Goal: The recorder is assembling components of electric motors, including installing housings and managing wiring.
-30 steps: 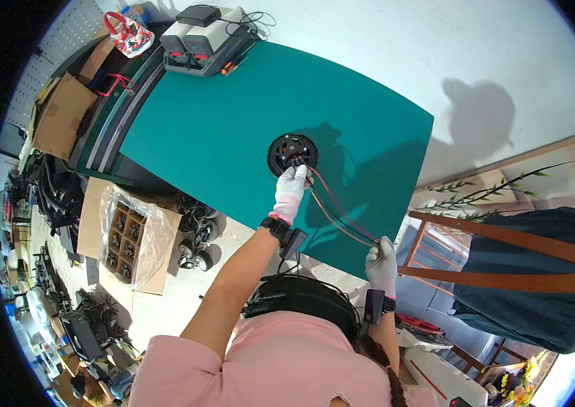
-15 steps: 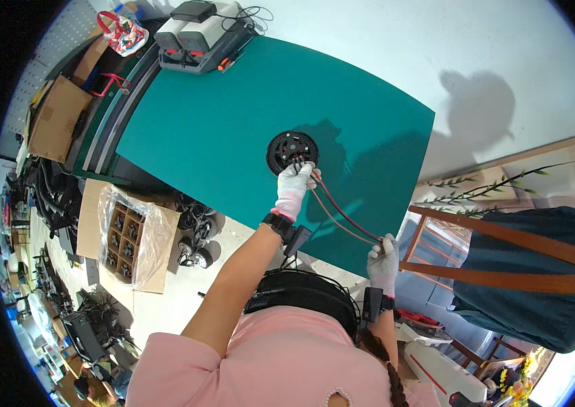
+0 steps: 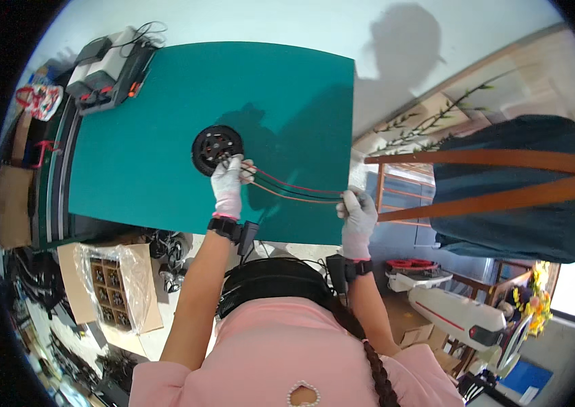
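Note:
A round black wheel-like part (image 3: 214,136) with a spoked centre lies on the green tabletop (image 3: 124,169). My left hand (image 3: 228,186), in a white glove, is closed at its near edge, gripping the wires (image 3: 294,197) beside it. These are thin strands, red, black and tan, running rightward in a shallow sag. At their far end, my gloved right hand (image 3: 358,218) pinches them near the table's right edge. The wire tips are hidden in the fingers. Where the wires join the black part is covered by my left hand.
A grey and white desktop device (image 3: 107,71) with cables stands at the table's far left. Below the table's near left edge is an open carton (image 3: 114,292) of divided parts. On the right hangs dark cloth with brown straps (image 3: 491,166), beside a white machine (image 3: 457,315).
My view has turned, shifting the table left in the picture. The wires have gone from a steep diagonal to nearly level and show more spread apart. Both hands keep their hold.

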`<action>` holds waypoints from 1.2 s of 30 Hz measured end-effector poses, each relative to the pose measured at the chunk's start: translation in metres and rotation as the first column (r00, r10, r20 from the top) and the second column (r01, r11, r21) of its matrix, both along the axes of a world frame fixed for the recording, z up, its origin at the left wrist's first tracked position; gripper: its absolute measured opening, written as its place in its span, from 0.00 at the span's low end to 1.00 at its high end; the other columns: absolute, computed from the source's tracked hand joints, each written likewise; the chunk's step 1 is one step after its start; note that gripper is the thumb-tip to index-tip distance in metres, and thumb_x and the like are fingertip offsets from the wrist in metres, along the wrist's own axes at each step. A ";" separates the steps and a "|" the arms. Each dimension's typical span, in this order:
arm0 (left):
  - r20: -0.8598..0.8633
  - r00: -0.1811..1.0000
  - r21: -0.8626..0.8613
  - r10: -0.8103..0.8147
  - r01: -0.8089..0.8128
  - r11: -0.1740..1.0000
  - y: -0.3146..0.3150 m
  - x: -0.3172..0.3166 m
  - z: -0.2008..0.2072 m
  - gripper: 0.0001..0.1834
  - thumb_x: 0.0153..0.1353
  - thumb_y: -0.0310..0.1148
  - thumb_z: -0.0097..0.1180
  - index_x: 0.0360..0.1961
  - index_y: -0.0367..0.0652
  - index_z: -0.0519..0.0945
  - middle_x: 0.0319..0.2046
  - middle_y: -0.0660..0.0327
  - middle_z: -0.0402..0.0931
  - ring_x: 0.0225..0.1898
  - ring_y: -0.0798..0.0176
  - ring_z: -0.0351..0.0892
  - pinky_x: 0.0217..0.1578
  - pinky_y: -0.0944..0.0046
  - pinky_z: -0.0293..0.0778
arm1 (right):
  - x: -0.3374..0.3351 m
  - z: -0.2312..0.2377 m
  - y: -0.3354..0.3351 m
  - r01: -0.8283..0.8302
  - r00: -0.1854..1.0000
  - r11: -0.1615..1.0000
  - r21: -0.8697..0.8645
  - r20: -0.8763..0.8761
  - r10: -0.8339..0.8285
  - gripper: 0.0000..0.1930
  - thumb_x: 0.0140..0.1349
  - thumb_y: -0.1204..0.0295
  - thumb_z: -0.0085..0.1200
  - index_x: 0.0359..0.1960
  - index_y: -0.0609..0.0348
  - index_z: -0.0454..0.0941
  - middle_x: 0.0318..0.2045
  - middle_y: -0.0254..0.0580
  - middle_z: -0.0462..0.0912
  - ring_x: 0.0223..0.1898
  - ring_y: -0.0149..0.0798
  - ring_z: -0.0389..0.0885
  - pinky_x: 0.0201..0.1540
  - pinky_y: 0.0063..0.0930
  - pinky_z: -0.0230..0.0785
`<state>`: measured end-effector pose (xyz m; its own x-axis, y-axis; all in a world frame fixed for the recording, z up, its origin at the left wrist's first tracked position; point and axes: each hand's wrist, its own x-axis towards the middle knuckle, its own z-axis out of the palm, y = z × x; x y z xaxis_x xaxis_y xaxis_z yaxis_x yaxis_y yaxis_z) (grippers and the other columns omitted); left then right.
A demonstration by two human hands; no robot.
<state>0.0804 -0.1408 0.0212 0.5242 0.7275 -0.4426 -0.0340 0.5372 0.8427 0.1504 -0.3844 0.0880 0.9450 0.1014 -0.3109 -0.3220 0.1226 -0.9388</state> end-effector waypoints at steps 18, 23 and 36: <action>0.158 0.987 -0.259 -0.013 0.054 0.964 0.003 -0.005 0.011 0.13 0.63 0.37 0.50 0.42 0.40 0.74 0.35 0.55 0.79 0.32 0.63 0.80 0.29 0.67 0.76 | 0.012 0.007 0.006 -0.121 0.982 0.968 0.219 -0.116 0.149 0.08 0.64 0.71 0.49 0.40 0.62 0.72 0.28 0.36 0.73 0.22 0.26 0.72 0.21 0.17 0.63; 0.258 0.817 -0.349 -0.516 0.577 0.739 -0.041 -0.018 0.027 0.19 0.63 0.41 0.50 0.50 0.41 0.70 0.44 0.56 0.76 0.42 0.63 0.78 0.39 0.67 0.75 | 0.011 0.002 0.005 -0.142 0.982 0.972 0.187 -0.096 0.162 0.09 0.63 0.74 0.49 0.42 0.64 0.69 0.31 0.38 0.73 0.24 0.27 0.73 0.24 0.17 0.67; 0.714 0.614 -0.395 -0.337 0.750 0.530 -0.109 0.016 0.036 0.26 0.58 0.27 0.51 0.59 0.42 0.64 0.54 0.55 0.69 0.56 0.54 0.69 0.57 0.55 0.64 | 0.000 0.028 -0.015 -0.238 0.924 0.931 0.279 -0.231 0.305 0.11 0.64 0.74 0.47 0.45 0.65 0.71 0.37 0.45 0.80 0.35 0.35 0.82 0.32 0.20 0.77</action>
<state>0.0965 -0.2495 0.0573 0.9763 -0.1350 -0.1693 0.1752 0.9521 0.2507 0.1503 -0.3996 0.1159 0.7559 0.4457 -0.4796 -0.6080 0.2061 -0.7667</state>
